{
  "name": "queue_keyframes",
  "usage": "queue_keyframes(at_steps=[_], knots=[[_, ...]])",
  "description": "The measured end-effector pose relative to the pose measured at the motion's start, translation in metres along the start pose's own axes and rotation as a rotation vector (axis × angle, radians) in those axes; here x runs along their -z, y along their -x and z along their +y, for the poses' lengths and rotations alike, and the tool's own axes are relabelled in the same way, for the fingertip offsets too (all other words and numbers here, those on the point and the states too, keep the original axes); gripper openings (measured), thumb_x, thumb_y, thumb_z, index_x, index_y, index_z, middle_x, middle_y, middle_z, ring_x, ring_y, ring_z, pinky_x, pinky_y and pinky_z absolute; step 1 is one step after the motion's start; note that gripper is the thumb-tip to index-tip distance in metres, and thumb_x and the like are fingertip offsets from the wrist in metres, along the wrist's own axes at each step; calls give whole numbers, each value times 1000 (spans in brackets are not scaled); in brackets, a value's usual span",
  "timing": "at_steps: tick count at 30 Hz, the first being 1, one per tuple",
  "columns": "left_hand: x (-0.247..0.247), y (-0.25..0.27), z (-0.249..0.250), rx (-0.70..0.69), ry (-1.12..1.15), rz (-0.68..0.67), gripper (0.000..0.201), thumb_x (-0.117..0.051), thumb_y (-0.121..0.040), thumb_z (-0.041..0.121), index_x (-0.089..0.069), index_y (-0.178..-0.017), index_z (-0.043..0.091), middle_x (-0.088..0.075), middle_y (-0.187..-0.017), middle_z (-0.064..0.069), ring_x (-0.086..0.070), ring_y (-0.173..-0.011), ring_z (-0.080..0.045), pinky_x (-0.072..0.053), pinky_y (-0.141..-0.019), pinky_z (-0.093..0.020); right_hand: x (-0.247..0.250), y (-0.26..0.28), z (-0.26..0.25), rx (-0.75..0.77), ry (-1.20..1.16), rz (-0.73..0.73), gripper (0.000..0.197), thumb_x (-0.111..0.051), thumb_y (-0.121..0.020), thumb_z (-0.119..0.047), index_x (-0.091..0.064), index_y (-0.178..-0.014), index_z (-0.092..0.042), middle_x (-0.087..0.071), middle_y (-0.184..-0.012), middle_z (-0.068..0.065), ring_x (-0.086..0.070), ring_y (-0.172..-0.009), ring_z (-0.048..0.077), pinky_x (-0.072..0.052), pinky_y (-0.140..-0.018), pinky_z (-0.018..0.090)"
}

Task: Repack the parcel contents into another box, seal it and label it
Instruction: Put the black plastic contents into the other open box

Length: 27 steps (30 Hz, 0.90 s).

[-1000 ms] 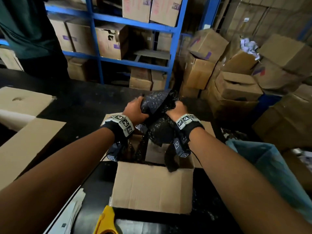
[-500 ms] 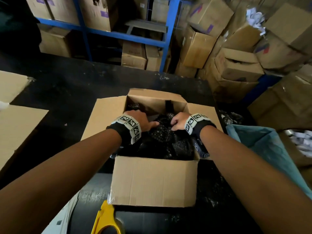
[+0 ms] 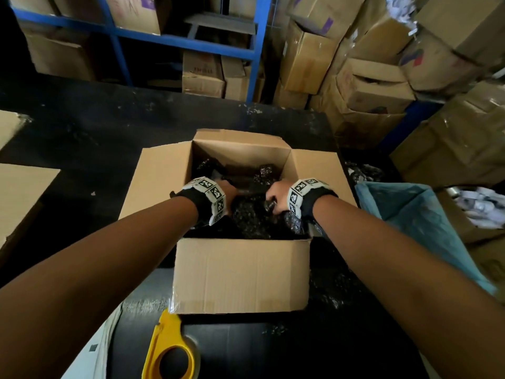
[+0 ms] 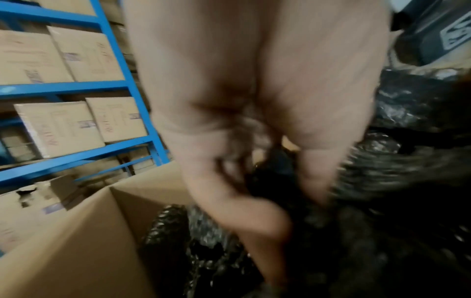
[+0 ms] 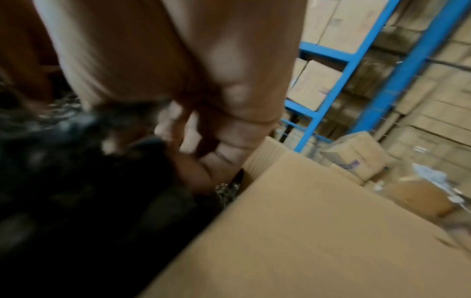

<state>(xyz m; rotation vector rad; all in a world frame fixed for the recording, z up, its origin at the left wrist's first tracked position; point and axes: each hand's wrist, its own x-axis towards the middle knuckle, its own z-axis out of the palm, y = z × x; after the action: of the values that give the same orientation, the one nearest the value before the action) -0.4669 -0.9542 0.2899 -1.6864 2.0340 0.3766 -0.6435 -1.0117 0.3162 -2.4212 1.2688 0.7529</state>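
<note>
An open cardboard box (image 3: 240, 274) stands on the black table, its flaps spread outward. A bundle of black bubble wrap (image 3: 251, 214) fills its inside. My left hand (image 3: 229, 191) reaches into the box from the left, fingers curled into the wrap (image 4: 356, 242). My right hand (image 3: 276, 195) grips a bunched fold of the same wrap from the right. In the left wrist view, the left hand (image 4: 254, 181) digs into the wrap beside the box wall (image 4: 76, 242). In the right wrist view, the right hand (image 5: 198, 153) curls on the wrap (image 5: 76, 191) by the right flap (image 5: 305, 221). Whatever the wrap holds is hidden.
A yellow tape dispenser (image 3: 166, 348) lies at the table's near edge, in front of the box. Flat cardboard sheets (image 3: 19, 192) lie on the left. A bin lined with a blue bag (image 3: 410, 214) stands close on the right. Blue shelving (image 3: 191, 42) and stacked cartons stand behind.
Both hands have brought the black wrapped bundle down from above the box into it and now sit low inside. The view has tilted down.
</note>
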Motion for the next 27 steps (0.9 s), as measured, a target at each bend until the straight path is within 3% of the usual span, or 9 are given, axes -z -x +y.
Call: queue_keyframes(at_steps=[2, 4, 7, 10, 12, 16, 21, 24, 27], knots=[[10, 7, -3, 56, 101, 170, 50, -59, -82, 36, -49, -130, 33, -64, -114, -8, -64, -99, -31, -55, -80, -39, 4, 8, 9, -20, -112, 140, 46, -61, -92, -22, -52, -136, -17, -48, -144, 8, -49, -128, 27, -42, -103, 32], [12, 6, -6, 127, 143, 262, 56, -48, -87, 45, -39, -140, 29, -45, -138, -10, -51, -118, -35, -47, -88, -44, 2, 15, 15, -35, -221, 207, 46, -56, -95, -27, -48, -141, -24, -45, -147, 4, -45, -132, 25, -38, -105, 30], [10, 14, 5, 164, 146, 77, 75, -33, -84, 71, -22, -148, 34, -20, -156, -2, -20, -141, -35, -21, -110, -55, -8, 25, 17, -33, -252, 151, 42, -52, -96, -34, -52, -138, -27, -44, -149, 1, -42, -135, 24, -34, -108, 30], [5, 15, 14, 218, 294, -2, 88, -11, -78, 84, -18, -150, 33, -10, -159, -1, -3, -146, -30, 0, -113, -56, -11, 39, 19, -27, -356, 268, 43, -54, -95, -32, -51, -138, -28, -41, -151, 0, -41, -136, 22, -30, -110, 27], [11, 20, 17, 221, 347, 143, 88, -10, -79, 82, -34, -145, 30, -23, -156, -3, -15, -144, -32, -11, -112, -57, -9, 50, 23, -45, -424, 381, 49, -54, -94, -31, -45, -142, -31, -48, -145, 3, -50, -127, 23, -36, -105, 25], [20, 41, 18, 140, 552, 430, 46, -44, -92, 50, -61, -122, 20, -60, -128, -9, -53, -118, -30, -41, -101, -41, -3, 79, 32, -64, -494, 543, 49, -55, -92, -23, -48, -140, -24, -53, -140, 6, -55, -119, 24, -40, -102, 28], [5, 100, 37, 65, 875, 664, 26, -53, -94, 31, -68, -109, 15, -70, -107, -5, -63, -100, -23, -44, -89, -31, -14, 114, 66, -134, -630, 724, 36, -54, -90, -15, -64, -124, -18, -59, -130, 1, -58, -112, 19, -36, -87, 16], [-42, 150, 49, 70, 1133, 693, 14, -55, -95, 25, -68, -92, 22, -71, -83, 0, -66, -76, -15, -51, -73, -25, -36, 130, 94, -200, -683, 832, 30, -56, -90, -19, -67, -118, -17, -60, -125, 4, -59, -105, 20, -40, -89, 22], [-99, 208, 82, 178, 1244, 688, 18, -54, -94, 17, -66, -81, 20, -68, -71, 3, -60, -59, -5, -45, -55, -15, -68, 136, 126, -253, -725, 865, 26, -57, -90, -19, -68, -114, -16, -60, -122, 9, -61, -102, 25, -43, -91, 28]])
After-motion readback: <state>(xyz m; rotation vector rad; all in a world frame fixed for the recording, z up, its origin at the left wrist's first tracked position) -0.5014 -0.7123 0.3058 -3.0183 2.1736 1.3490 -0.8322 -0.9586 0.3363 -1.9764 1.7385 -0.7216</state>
